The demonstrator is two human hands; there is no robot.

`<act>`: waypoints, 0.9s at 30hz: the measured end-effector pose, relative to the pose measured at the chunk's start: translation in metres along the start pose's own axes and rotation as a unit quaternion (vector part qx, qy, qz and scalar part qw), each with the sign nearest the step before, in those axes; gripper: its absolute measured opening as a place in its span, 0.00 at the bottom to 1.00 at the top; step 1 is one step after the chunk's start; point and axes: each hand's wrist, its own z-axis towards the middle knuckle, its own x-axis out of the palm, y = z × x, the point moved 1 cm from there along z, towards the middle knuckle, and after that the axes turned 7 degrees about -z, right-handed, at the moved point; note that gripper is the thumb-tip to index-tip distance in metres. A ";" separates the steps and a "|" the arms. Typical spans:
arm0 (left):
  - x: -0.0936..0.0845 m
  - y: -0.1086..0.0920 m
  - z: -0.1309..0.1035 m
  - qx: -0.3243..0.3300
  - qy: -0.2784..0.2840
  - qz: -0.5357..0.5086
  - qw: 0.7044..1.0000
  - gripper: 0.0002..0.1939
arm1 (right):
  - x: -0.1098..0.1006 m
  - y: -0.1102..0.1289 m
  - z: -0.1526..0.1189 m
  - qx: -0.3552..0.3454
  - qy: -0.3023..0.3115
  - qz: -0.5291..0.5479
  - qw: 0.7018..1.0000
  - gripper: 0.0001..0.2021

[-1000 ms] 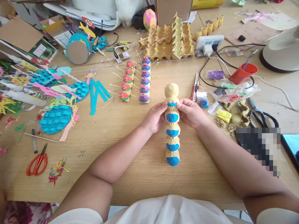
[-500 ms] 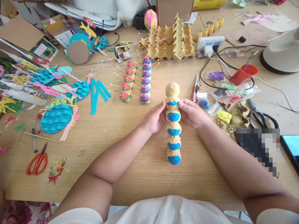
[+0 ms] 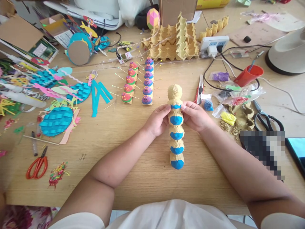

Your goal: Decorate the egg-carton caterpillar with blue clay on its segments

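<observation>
Between my hands is a strip of egg carton [image 3: 176, 127], its bumps in a row pointing away from me. Blue clay covers the near face of several bumps, while the farthest bump is bare tan pulp. My left hand [image 3: 159, 120] grips its left edge near the second bump from the far end, thumb on top. On the opposite edge, my right hand [image 3: 195, 115] pinches it with thumb and fingers beside the blue patch. Some fingertips are hidden under the strip. Beyond it stand a red-and-green egg-carton caterpillar [image 3: 130, 84] and a purple-and-blue one [image 3: 148, 82].
To the right lie a utility knife [image 3: 199, 89], a bag of blue clay [image 3: 208, 104], yellow clay [image 3: 228, 119], black-handled scissors [image 3: 268, 122] and a red cup [image 3: 249, 76]. Red-handled scissors [image 3: 37, 166] and a blue woven disc [image 3: 56, 121] are at left. Egg trays [image 3: 164, 51] sit at the back.
The far end of the egg-carton strip has tilted slightly to the left, with my left thumb shifting a little along with it. Both hands keep their hold.
</observation>
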 end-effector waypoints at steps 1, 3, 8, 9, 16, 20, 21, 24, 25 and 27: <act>0.000 0.000 0.000 -0.002 0.000 -0.001 1.000 0.14 | 0.000 0.000 0.000 0.002 -0.004 -0.002 1.000 0.29; 0.000 -0.001 -0.001 -0.006 0.010 -0.008 1.000 0.14 | -0.001 0.001 0.001 0.007 -0.007 -0.005 1.000 0.29; -0.002 -0.002 0.000 -0.017 0.029 -0.043 0.999 0.15 | 0.002 0.004 0.000 0.020 0.001 -0.008 1.000 0.28; -0.002 -0.002 0.001 -0.020 0.027 -0.041 0.999 0.16 | 0.003 0.005 -0.001 0.021 0.000 -0.011 1.000 0.29; -0.002 0.000 0.000 0.007 0.056 0.019 0.998 0.27 | 0.016 0.010 -0.004 0.026 -0.029 -0.025 0.999 0.34; -0.001 0.000 -0.001 0.019 0.039 0.039 0.998 0.30 | 0.018 0.009 -0.005 0.014 -0.043 -0.049 0.998 0.35; 0.000 0.001 -0.001 0.021 0.032 0.044 0.998 0.29 | 0.019 0.009 -0.005 0.010 -0.045 -0.055 0.997 0.35; 0.003 0.001 -0.002 0.034 0.013 0.058 0.998 0.28 | 0.020 0.007 -0.006 -0.004 -0.059 -0.064 0.996 0.35; 0.004 0.001 -0.003 0.041 0.006 0.064 0.997 0.28 | 0.021 0.007 -0.006 -0.008 -0.065 -0.065 0.996 0.35; 0.005 0.001 -0.003 0.057 -0.007 0.074 0.996 0.26 | 0.022 0.005 -0.006 -0.014 -0.076 -0.065 0.995 0.35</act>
